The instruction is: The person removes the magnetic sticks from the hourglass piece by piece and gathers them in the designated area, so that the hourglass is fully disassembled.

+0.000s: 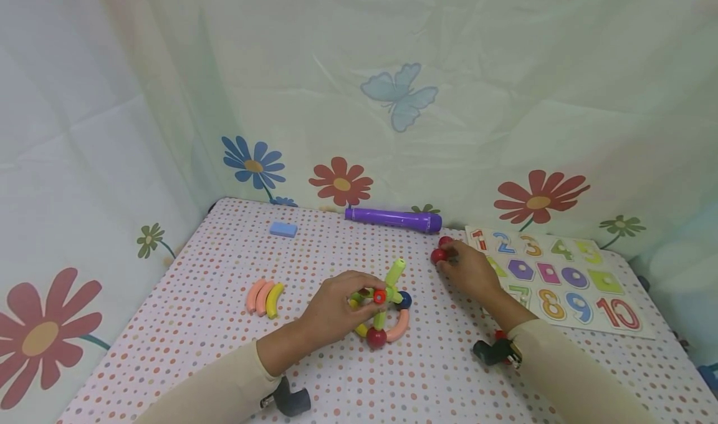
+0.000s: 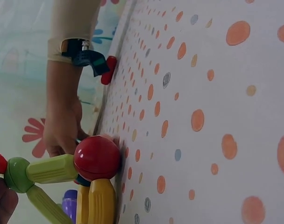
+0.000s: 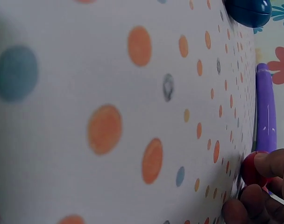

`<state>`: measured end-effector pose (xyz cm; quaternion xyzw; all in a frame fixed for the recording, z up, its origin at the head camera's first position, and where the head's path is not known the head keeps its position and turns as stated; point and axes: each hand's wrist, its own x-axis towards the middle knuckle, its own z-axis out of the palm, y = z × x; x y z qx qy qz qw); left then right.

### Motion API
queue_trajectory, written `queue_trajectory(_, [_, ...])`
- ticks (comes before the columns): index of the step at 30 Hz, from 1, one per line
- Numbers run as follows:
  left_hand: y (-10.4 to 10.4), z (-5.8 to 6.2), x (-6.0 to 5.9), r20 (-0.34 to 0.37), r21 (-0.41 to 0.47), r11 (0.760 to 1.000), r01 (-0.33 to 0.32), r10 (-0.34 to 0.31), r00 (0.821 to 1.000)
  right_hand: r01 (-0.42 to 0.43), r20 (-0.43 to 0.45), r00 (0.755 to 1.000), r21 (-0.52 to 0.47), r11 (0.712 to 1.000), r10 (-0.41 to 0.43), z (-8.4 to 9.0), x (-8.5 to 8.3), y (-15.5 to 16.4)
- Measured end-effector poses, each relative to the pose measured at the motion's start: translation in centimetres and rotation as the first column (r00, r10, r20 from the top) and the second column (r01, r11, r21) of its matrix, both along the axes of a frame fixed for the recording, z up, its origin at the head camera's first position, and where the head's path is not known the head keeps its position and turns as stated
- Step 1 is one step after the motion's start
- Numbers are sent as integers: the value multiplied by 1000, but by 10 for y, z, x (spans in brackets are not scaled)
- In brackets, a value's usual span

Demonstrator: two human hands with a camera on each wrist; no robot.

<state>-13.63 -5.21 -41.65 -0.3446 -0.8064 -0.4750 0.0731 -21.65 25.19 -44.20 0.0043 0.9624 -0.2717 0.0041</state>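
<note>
My left hand [image 1: 335, 304] grips a red stick [image 1: 379, 297] of a magnetic ball-and-stick build. In the left wrist view the red stick meets a green ball [image 2: 18, 174], from which light green sticks [image 2: 52, 168] branch out. One runs down to a red ball [image 1: 376, 338] at the base, joined by curved yellow pieces [image 2: 102, 203]. A pink curved piece [image 1: 399, 325] and a dark blue ball [image 1: 404, 300] complete the ring's right side. Further back, my right hand [image 1: 472, 272] pinches a loose red ball [image 1: 439, 256] between thumb and fingers; another red ball [image 1: 445, 241] lies just behind.
Pink curved sticks [image 1: 259, 296] and a yellow one [image 1: 274, 300] lie to the left. A blue block [image 1: 283, 229] sits behind them. A purple tube [image 1: 394, 219] lies along the back. The number puzzle board [image 1: 530, 279] is beside my right forearm, with a red piece [image 1: 500, 335] near that wrist.
</note>
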Motion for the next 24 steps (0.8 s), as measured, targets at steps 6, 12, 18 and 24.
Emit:
queue_trajectory(6, [0,-2,-1,-8,23,1000,20,-20,1000,7,-40,999,-2,1000,-7,8,5,-5])
queue_trajectory(12, [2,-2,-2,46,-57,997,-51,53,998,-19,-105,994,-9,1000,18,21,15,-12])
queue_trajectory(18, [3,-2,-7,151,-195,978,-77,107,983,-173,-259,955,-83,981,147,30,34,-26])
queue_trajectory(24, [5,-4,-12,207,-239,970,-43,94,974,-326,-333,909,-201,924,248,39,56,-45])
